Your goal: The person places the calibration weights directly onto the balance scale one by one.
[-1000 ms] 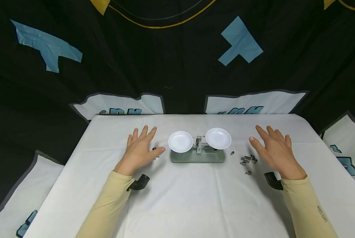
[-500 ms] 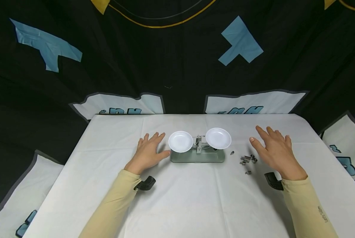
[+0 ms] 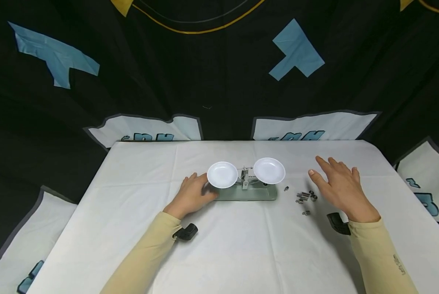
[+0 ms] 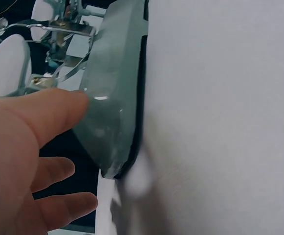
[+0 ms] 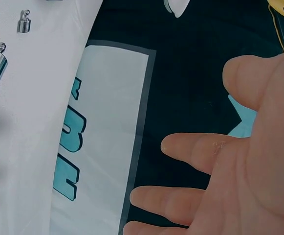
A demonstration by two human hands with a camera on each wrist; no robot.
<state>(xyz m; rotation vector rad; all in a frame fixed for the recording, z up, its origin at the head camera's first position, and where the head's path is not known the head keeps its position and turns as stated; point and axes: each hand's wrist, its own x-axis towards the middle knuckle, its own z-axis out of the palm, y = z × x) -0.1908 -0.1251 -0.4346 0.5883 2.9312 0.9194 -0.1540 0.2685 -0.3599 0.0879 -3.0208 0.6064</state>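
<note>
My left hand (image 3: 190,197) loosely extended at the balance scale (image 3: 246,195), my right hand (image 3: 339,188) spread, holding nothing, near metal weights (image 3: 305,195), white worktop (image 3: 234,245)

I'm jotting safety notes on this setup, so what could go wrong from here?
The left hand is right beside the left pan, so it might bump the pan and jolt the balance scale.

A lone weight lies just off the base's right end; sliding the scale that way could strike it.

The other weights lie loose near the right hand, so a careless sweep might scatter them.
</note>
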